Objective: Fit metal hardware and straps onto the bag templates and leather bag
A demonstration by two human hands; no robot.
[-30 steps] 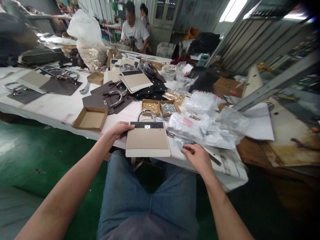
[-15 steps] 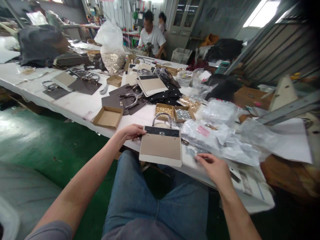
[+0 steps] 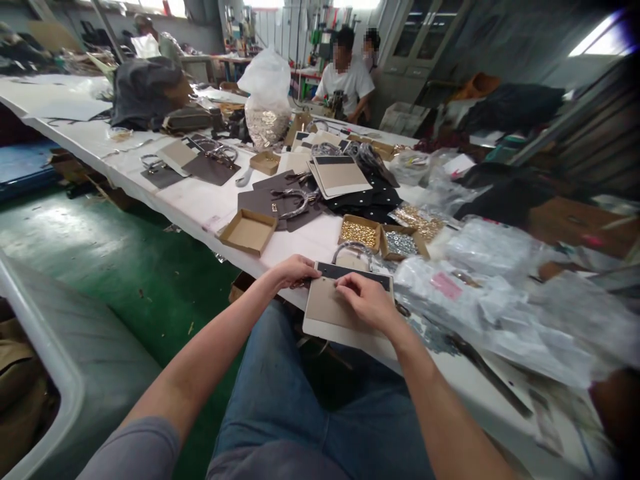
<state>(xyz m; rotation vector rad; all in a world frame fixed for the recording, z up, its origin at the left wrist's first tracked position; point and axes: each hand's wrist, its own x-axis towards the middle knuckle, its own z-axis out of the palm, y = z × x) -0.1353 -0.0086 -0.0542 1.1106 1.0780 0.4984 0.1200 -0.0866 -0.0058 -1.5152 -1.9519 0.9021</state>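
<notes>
A beige handbag panel point(image 3: 323, 312) with a dark strip along its top lies at the table's front edge, partly over my lap. Its wrapped, arched handle point(image 3: 356, 248) points away from me. My left hand point(image 3: 299, 270) grips the panel's upper left corner, thumb on top. Over the panel, just below the dark strip, my right hand point(image 3: 367, 300) is closed in a pinch; whatever sits between its fingertips is too small to make out. That hand covers the panel's middle and right part. Small grey metal pieces point(image 3: 436, 337) are scattered to the right of the panel.
Beyond the panel stand a box of gold-coloured hardware point(image 3: 359, 233) and a box of silver-coloured hardware point(image 3: 400, 243). An open cardboard tray point(image 3: 247, 233) is at left. More bag panels point(image 3: 343, 177) are piled behind. Plastic bags point(image 3: 460, 293) crowd the right. A person point(image 3: 345, 80) sits across the table.
My right hand has moved left from the scattered metal pieces onto the panel. My left hand still holds the corner. The view has swung to the left.
</notes>
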